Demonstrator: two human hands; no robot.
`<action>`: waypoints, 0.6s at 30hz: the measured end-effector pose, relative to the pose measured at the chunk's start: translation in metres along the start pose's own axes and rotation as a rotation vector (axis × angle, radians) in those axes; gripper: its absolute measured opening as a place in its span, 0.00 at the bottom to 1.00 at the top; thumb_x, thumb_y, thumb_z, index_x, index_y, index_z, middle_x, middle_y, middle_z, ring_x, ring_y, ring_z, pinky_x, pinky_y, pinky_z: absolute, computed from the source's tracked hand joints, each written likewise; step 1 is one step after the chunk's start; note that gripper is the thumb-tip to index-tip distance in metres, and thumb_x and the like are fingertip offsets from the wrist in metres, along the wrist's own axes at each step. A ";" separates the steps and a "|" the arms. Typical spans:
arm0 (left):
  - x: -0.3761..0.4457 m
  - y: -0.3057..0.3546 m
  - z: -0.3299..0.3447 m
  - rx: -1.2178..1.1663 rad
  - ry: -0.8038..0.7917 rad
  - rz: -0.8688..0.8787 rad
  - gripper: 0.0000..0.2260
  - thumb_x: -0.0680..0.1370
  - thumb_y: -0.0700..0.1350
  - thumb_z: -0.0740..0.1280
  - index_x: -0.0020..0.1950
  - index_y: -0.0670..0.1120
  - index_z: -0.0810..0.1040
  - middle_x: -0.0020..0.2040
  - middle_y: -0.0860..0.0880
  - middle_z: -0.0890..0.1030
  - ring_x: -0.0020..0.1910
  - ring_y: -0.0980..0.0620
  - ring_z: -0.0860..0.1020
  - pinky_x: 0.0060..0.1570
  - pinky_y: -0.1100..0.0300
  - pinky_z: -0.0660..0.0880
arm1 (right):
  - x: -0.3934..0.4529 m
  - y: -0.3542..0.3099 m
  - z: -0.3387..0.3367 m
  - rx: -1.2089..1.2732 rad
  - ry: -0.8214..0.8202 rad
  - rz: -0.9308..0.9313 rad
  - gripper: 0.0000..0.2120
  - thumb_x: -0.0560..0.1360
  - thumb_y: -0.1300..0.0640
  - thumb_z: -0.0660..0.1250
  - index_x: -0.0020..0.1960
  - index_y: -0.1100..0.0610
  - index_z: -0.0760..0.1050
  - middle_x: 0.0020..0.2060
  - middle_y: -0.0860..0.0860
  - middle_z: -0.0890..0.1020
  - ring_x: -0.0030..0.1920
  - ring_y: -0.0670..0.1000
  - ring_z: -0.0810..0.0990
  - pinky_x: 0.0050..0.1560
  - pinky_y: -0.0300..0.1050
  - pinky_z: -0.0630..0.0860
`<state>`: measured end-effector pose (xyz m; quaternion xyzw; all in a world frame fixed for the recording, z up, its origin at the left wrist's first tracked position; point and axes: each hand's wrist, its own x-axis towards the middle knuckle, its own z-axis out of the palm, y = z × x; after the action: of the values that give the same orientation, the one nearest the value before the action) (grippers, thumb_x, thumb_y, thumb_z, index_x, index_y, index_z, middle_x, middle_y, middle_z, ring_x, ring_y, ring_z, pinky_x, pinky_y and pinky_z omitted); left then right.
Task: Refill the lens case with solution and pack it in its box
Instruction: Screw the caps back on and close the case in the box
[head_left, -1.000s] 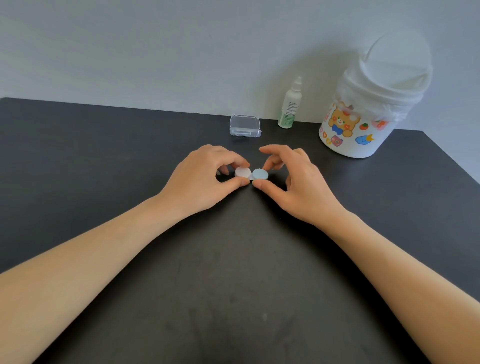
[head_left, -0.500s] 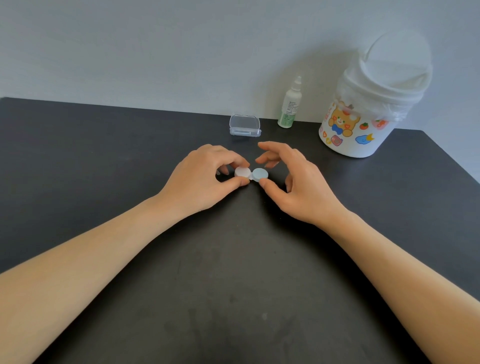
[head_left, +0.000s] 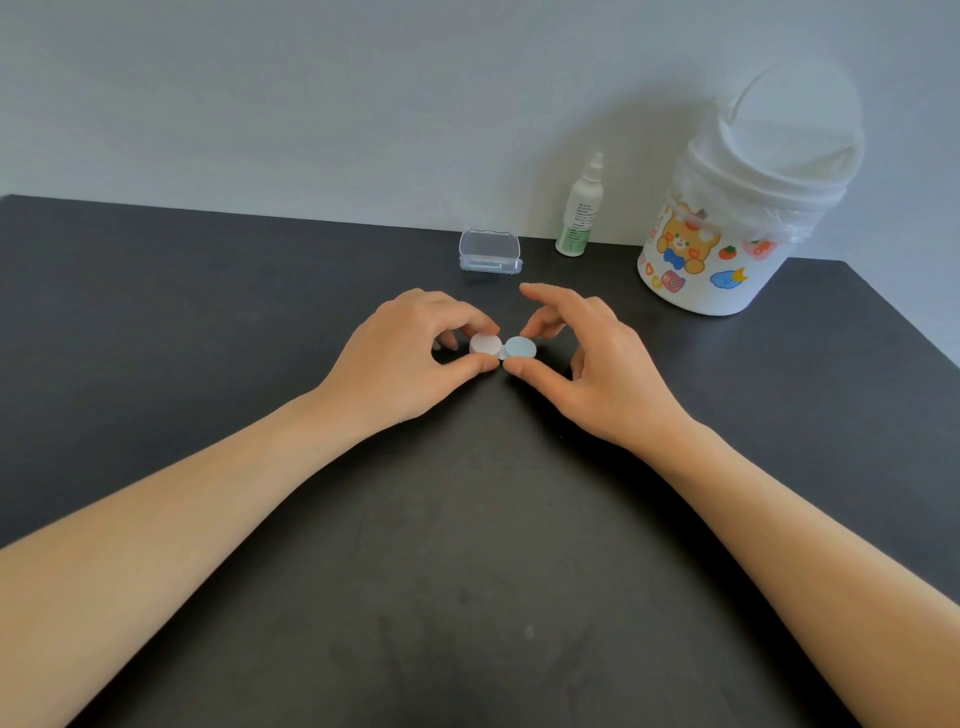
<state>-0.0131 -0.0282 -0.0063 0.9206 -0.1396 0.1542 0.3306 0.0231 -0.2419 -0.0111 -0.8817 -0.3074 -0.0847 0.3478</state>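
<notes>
Fingers (head_left: 480, 365) pinch lens case (head_left: 503, 347) on dark table (head_left: 208, 312) (pale wall (head_left: 311, 104) behind).

A matte black tabletop (head_left: 156, 322) with faint smudges runs back to meet a plain, pale grey-white painted wall (head_left: 260, 104). Soft, even light casts gentle shadows on that wall.

Two bare forearms, no sleeves in view; left hand (head_left: 410, 358) and right hand (head_left: 597, 364) ungloved, short plain nails

bottle (head_left: 581, 218) label txt too small | lens case (head_left: 503, 347) base hidden by caps | forearms cut off
</notes>
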 end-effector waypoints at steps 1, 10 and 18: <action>0.000 0.000 0.000 -0.001 0.000 0.000 0.09 0.74 0.52 0.74 0.54 0.56 0.83 0.46 0.60 0.81 0.46 0.57 0.77 0.48 0.49 0.77 | 0.000 0.000 0.000 0.008 0.007 -0.002 0.29 0.76 0.52 0.73 0.75 0.53 0.68 0.53 0.41 0.81 0.52 0.42 0.73 0.48 0.38 0.69; 0.000 0.001 0.000 -0.011 -0.004 -0.011 0.09 0.74 0.52 0.74 0.54 0.56 0.83 0.46 0.59 0.81 0.46 0.57 0.77 0.49 0.50 0.77 | 0.001 0.002 0.000 -0.014 -0.025 -0.006 0.27 0.77 0.56 0.73 0.73 0.53 0.69 0.51 0.35 0.80 0.55 0.43 0.73 0.46 0.32 0.66; 0.000 0.001 0.000 -0.022 -0.004 -0.011 0.09 0.74 0.52 0.75 0.53 0.56 0.83 0.46 0.59 0.81 0.47 0.56 0.77 0.49 0.49 0.77 | 0.002 0.004 0.001 -0.015 -0.025 0.007 0.25 0.77 0.55 0.73 0.72 0.51 0.71 0.53 0.36 0.82 0.57 0.41 0.71 0.48 0.35 0.67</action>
<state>-0.0141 -0.0289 -0.0053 0.9179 -0.1371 0.1491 0.3411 0.0270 -0.2424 -0.0131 -0.8864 -0.3078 -0.0750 0.3375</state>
